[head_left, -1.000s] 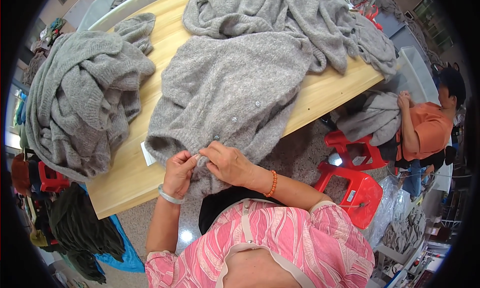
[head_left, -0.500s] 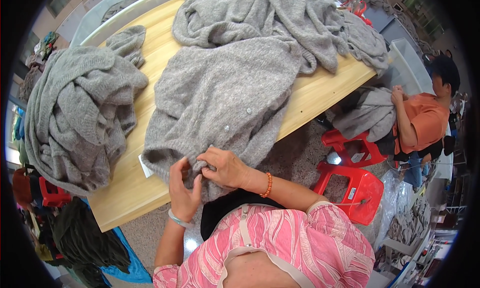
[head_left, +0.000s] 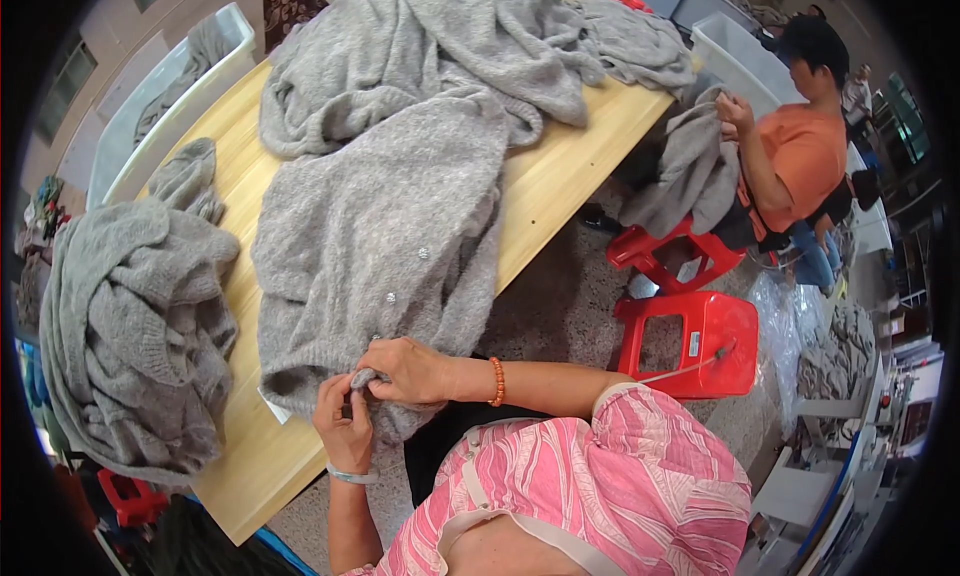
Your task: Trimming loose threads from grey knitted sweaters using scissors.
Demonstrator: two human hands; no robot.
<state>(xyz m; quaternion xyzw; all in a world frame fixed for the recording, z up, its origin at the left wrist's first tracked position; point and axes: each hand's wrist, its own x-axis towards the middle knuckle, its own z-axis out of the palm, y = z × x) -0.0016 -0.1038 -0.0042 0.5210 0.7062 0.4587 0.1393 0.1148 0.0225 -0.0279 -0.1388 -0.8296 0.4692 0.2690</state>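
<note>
Both my hands pinch the fuzzy grey knitted cardigan [head_left: 390,226].
My left hand [head_left: 345,428] and right hand [head_left: 408,369] have fingers closed on its hem, at the near edge of the pale wooden surface [head_left: 560,176].

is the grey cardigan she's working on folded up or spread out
Spread out: the cardigan lies flat along the table, only its hem bunched in her left hand and right hand.

left hand [head_left: 345,426] lowered, hem [head_left: 365,379] bunched (tighter pinch)
</note>
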